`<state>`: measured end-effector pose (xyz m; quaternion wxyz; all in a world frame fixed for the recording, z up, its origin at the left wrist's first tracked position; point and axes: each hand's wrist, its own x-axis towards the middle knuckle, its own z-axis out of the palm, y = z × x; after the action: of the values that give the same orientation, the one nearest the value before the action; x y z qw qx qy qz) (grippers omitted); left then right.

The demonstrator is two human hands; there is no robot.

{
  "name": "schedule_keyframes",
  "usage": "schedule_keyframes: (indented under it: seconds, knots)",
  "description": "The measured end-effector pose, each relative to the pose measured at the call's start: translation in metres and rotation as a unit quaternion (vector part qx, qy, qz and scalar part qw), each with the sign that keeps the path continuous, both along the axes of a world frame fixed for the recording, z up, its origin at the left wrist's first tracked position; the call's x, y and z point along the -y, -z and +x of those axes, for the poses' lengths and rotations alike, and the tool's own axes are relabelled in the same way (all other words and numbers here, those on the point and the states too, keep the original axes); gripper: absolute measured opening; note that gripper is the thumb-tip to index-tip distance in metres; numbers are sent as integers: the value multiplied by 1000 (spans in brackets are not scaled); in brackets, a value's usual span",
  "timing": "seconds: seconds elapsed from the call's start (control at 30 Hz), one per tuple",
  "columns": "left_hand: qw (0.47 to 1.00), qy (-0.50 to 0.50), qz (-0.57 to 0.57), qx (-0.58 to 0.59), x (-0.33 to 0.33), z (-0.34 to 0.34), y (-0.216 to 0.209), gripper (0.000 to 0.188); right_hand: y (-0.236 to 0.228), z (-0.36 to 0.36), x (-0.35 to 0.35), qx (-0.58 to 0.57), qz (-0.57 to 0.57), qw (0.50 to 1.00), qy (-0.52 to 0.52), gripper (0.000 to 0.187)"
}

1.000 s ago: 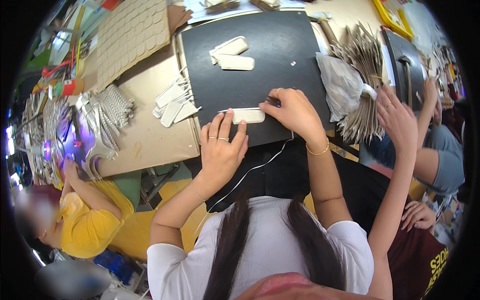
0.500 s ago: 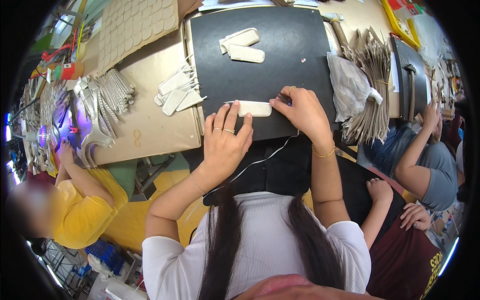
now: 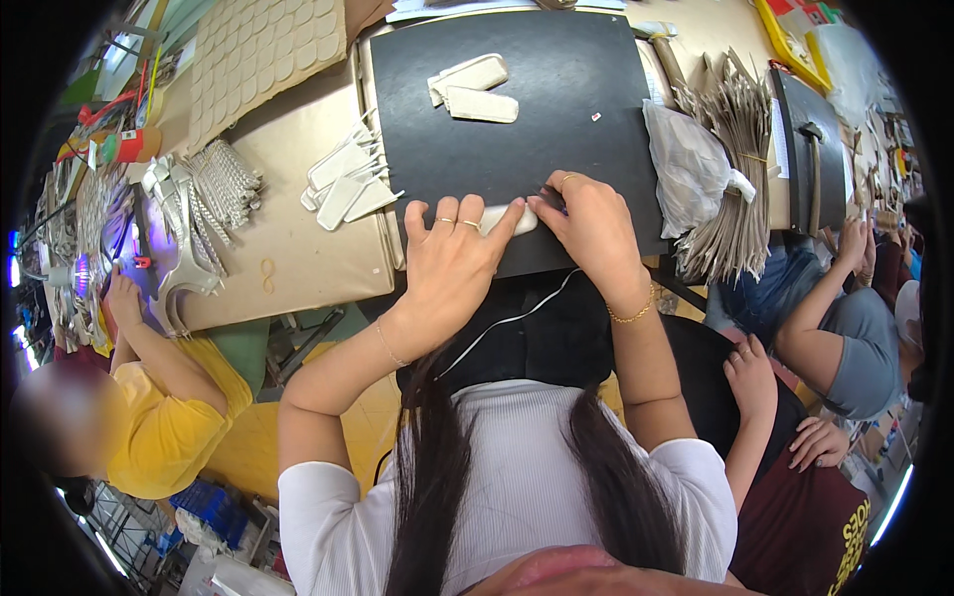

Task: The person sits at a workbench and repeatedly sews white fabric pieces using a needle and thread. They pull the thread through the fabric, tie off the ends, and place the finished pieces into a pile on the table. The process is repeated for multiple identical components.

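Observation:
On the black board in front of me lies a small cream padded piece, largely covered by my fingers. My left hand holds it down, forefinger stretched along it toward its right end and the other fingers apart; the thumb is hidden. At that right end my right hand is closed in a pinch, with a small dark thing partly showing between the fingers, too covered to name. Farther up the board, two similar padded pieces overlap. Several more, with thin straps, are piled left of the board.
A thin white cord crosses below my hands. A clear plastic bag and a tied bundle of beige strips stand at right. At left lie braided straps and a sheet of oval pieces. People sit on both sides.
My left hand has shifted right along the padded piece, its forefinger now near the right end and covering more of it. My right hand has moved slightly, still pinching there.

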<state>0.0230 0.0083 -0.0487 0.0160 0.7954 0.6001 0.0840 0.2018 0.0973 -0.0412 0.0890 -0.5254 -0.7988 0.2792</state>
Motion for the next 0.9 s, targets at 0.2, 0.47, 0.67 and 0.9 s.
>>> schedule_keyframes:
  seconds: [0.2, 0.47, 0.67, 0.9]
  knots:
    - [996, 59, 9, 63, -14, -4, 0, 35, 9, 7, -8, -41, 81, 992, -84, 18]
    - [988, 100, 5, 117, -20, -13, 8, 35, 9, 25, -6, -87, 122, 982, -114, 14]
    - [985, 101, -25, 139, -23, -17, 6, 37, 9, 38, 13, -111, 120, 982, -100, 28]
    - [988, 113, -36, 102, -25, -15, 1, 41, 13, 39, 23, -90, 200, 969, -118, 37]
